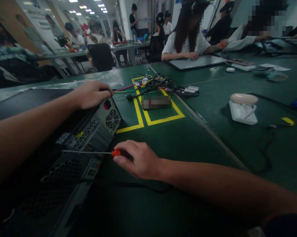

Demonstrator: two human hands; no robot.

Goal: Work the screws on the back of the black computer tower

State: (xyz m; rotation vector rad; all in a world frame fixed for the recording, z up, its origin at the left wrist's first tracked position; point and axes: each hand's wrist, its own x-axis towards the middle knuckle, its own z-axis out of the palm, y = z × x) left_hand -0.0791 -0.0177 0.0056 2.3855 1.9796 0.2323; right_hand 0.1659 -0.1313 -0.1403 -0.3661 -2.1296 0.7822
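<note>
A black and silver computer case (96, 131) lies at the left with its vented back panel facing right. My left hand (93, 94) rests on the top far edge of the case, above the round fan grille, its fingers bent over the corner. My right hand (140, 159) is closed around the orange handle of a screwdriver (89, 152). The long thin shaft points left across the back panel. Whether its tip touches the case cannot be made out in the dark area.
Yellow tape (163, 120) marks the green table (193, 148). Near it lie a cable bundle (160, 82) and a blurred-out box (156, 102). A white open case (242, 108) stands at the right. A co-worker (185, 42) sits across the table by a flat panel (198, 62).
</note>
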